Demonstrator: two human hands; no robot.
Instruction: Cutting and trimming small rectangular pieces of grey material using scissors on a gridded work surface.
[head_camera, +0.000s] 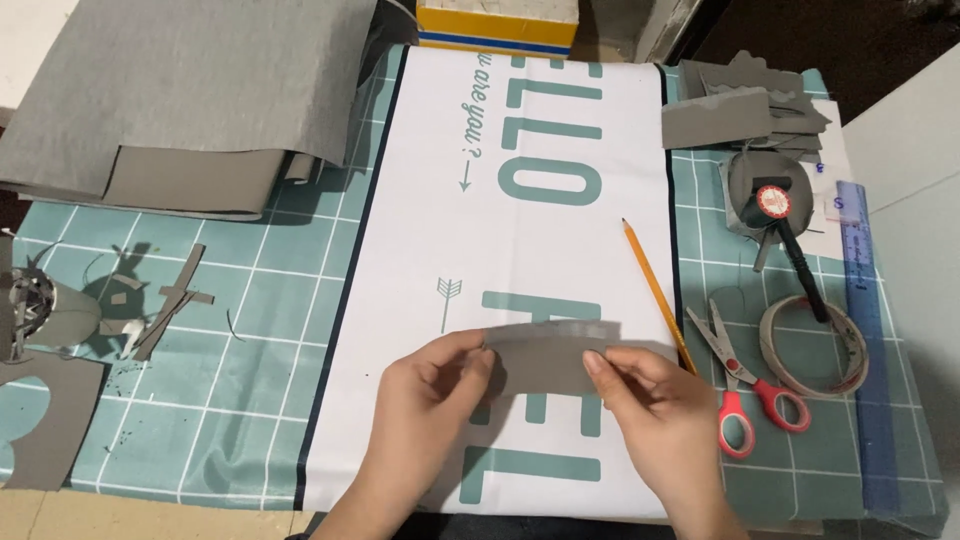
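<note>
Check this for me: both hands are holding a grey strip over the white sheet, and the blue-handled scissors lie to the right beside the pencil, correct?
Not quite. In the head view the scissors have red handles, not blue. The rest stands: the left hand and right hand hold the grey strip over the white sheet, beside the pencil.

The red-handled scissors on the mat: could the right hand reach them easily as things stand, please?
Probably yes. The scissors lie open on the mat just beside the right hand, with nothing between them. That hand's fingers are pinching the grey strip, shared with the left hand.
</note>
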